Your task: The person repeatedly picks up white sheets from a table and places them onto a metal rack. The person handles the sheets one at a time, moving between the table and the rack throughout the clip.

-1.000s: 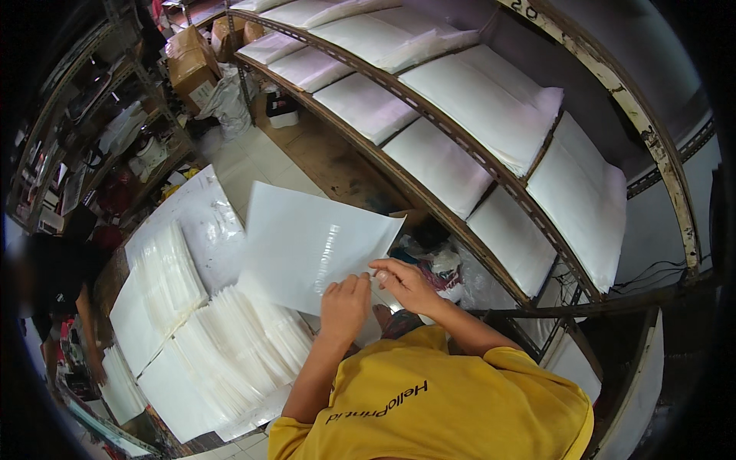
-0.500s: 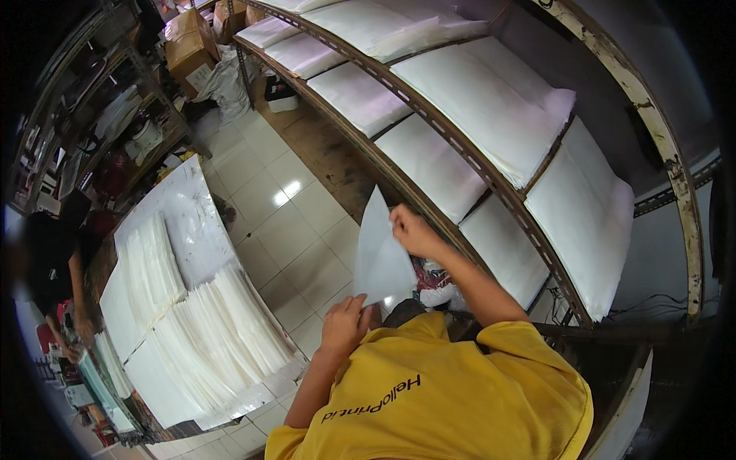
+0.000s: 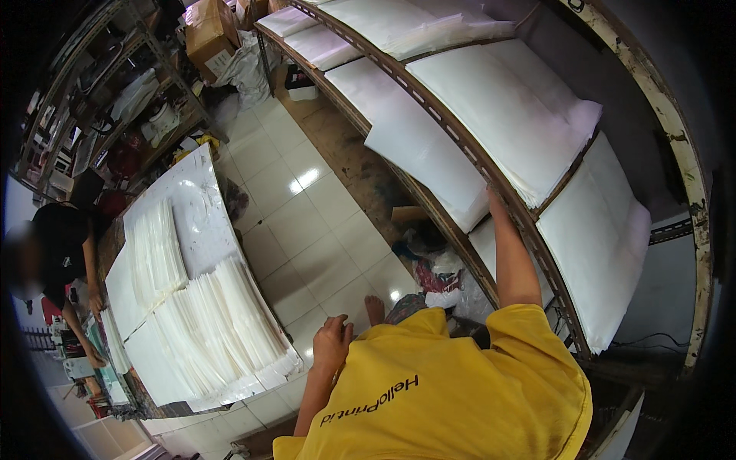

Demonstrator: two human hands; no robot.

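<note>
My right arm reaches up to the slotted shelf, and my right hand (image 3: 492, 201) is at the near corner of a white translucent sheet (image 3: 422, 157). The shelf's metal rail hides its fingers, so its grip does not show. The sheet lies on the lower shelf tier, with its far-left corner jutting past the edge over the floor. My left hand (image 3: 333, 342) hangs in front of my body above the floor tiles, fingers loosely curled with nothing seen in them.
Stacks of white sheets (image 3: 506, 100) fill the shelf tiers at right, behind a metal rail (image 3: 452, 123). At left, fanned white sheets (image 3: 207, 333) lie on a table (image 3: 195, 180); another person (image 3: 61, 245) works beyond it. Crumpled plastic (image 3: 452, 295) lies under the shelf. Cardboard boxes (image 3: 208, 42) stand farther off.
The sheet has gone from between both hands onto the lower shelf tier. My right hand has moved up and right to the shelf; my left hand has let go and dropped slightly.
</note>
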